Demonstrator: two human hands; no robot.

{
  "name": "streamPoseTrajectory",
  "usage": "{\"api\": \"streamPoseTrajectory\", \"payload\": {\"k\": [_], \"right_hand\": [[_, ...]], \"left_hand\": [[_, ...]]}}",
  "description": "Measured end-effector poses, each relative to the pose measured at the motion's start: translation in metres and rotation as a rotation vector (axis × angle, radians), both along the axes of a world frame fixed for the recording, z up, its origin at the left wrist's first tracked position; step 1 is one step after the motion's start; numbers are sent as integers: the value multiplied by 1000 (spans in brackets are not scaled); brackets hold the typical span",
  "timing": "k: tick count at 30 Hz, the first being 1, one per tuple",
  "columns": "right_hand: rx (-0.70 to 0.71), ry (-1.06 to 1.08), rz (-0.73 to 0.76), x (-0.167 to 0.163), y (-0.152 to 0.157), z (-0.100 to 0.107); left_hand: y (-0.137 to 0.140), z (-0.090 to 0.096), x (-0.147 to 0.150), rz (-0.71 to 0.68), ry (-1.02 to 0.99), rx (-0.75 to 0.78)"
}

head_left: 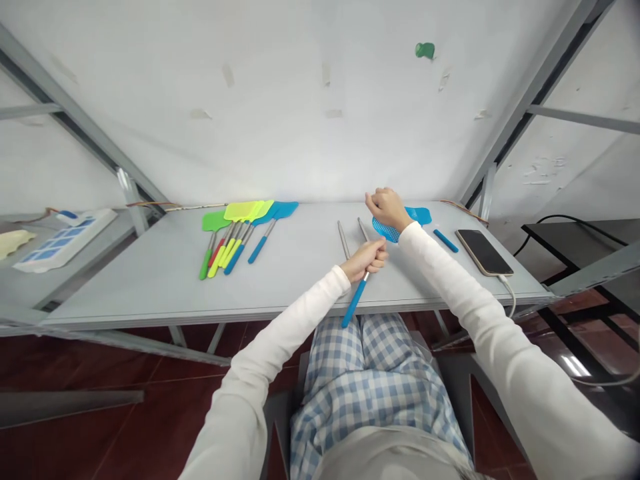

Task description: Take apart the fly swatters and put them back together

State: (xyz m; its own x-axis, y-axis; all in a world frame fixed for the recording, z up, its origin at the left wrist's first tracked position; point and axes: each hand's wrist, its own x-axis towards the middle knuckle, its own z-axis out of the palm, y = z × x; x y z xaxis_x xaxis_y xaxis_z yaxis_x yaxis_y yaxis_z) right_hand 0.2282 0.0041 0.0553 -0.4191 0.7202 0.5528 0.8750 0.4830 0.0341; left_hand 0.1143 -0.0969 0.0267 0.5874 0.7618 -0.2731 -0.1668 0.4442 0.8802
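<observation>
My left hand [367, 260] is wrapped around the metal shaft of a fly swatter, whose blue handle [355, 303] slants down past the table's front edge. Above it, my right hand [387, 208] is closed at a blue perforated fly swatter head [384, 230]. The fist hides how that head is gripped and whether it meets the shaft. Another blue swatter head [419, 215] lies just behind my right wrist. Two bare metal rods [343, 239] lie by my left hand, their lower ends hidden. A loose blue handle [445, 241] rests to the right.
Several green, yellow and blue fly swatters [240, 233] lie grouped on the left of the grey table [150, 287]. A phone [484, 252] with a white cable sits at the right end. Metal frame posts [530, 100] flank the table, with a white wall [280, 133] behind.
</observation>
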Motion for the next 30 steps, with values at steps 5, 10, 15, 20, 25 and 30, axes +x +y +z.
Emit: {"api": "streamPoseTrajectory", "payload": {"k": [5,10,15,20,25,30], "right_hand": [[42,74,-21,-1,25,-13],[77,176,-157,21,48,-1],[109,272,-173,48,59,18],[58,352,-157,54,58,27],[51,374,-170,60,71,28],[67,379,-102,59,86,45]], "left_hand": [[-7,4,3,131,25,-56],[-12,19,4,137,-94,-240],[-18,34,10,76,-217,-383],[-18,46,11,81,-327,-480],[-23,51,1,60,-383,-555],[-24,63,-5,61,-474,-594]]}}
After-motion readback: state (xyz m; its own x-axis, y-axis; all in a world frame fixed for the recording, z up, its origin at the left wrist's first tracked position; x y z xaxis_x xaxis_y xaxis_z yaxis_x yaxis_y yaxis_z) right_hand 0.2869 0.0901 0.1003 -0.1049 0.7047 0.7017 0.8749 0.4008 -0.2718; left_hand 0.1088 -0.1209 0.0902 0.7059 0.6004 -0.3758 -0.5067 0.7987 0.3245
